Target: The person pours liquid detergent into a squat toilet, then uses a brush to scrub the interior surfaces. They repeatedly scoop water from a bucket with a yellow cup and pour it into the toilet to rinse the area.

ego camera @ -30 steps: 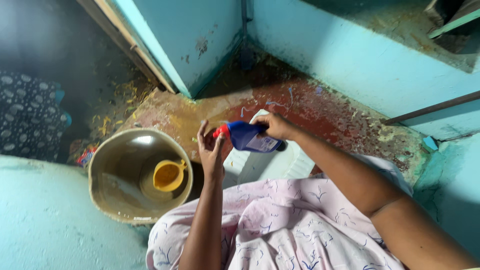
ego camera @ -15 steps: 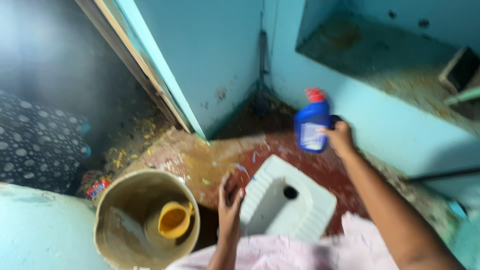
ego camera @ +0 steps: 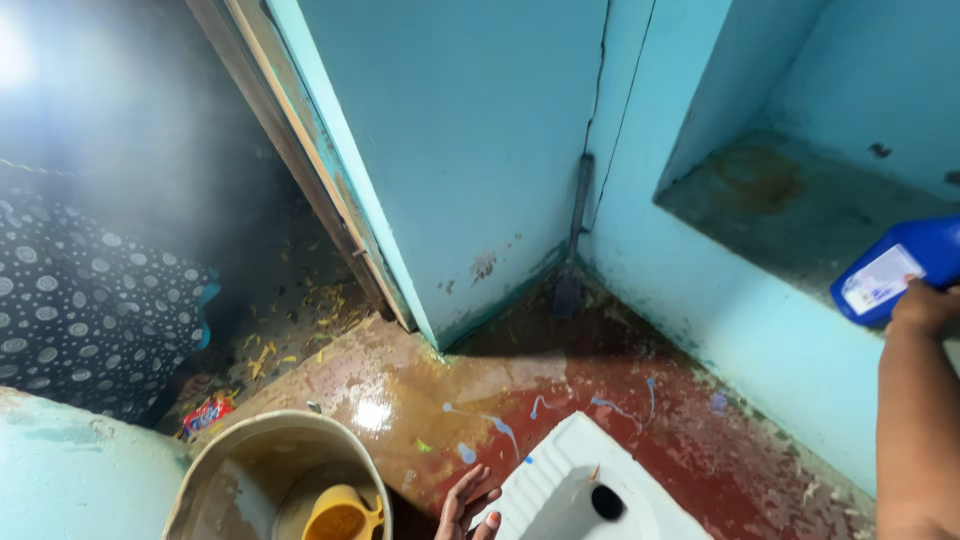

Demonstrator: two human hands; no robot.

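The right hand (ego camera: 925,305) is at the right edge of the frame, fingers wrapped round a blue plastic bottle with a white label (ego camera: 895,268). The bottle is tipped on its side, just over the stained ledge of the blue wall nook (ego camera: 790,205) in the upper right. Can't see the bottle's cap, it runs out of the frame.

The left hand (ego camera: 467,505) is at the bottom middle, low in the frame. Its fingers are spread & it holds nothing. It is just beside the white squat toilet pan (ego camera: 560,490), right at the pan's left edge; can't tell if it touches.

The pan sits in the bottom middle w/ a dark round hole (ego camera: 607,502) in it. Thin pale blue squiggles of liquid (ego camera: 500,425) lie on the wet red-brown floor (ego camera: 610,370) near the pan's top corner.

At the bottom left is a round tan plastic bucket (ego camera: 235,455), dirty inside. A small yellow plastic mug (ego camera: 340,518) sits in it. The bucket is near the left hand, to its left.

A dark brush w/ a long handle (ego camera: 575,240) leans in the corner where the light blue walls (ego camera: 470,140) meet, in the middle of the frame. A wood door frame (ego camera: 310,170) runs slanted down the upper left. Past it, at the left, is a dark cloth w/ white dots (ego camera: 80,300). A small red wrapper (ego camera: 205,413) lies on the ground by the bucket's top edge.
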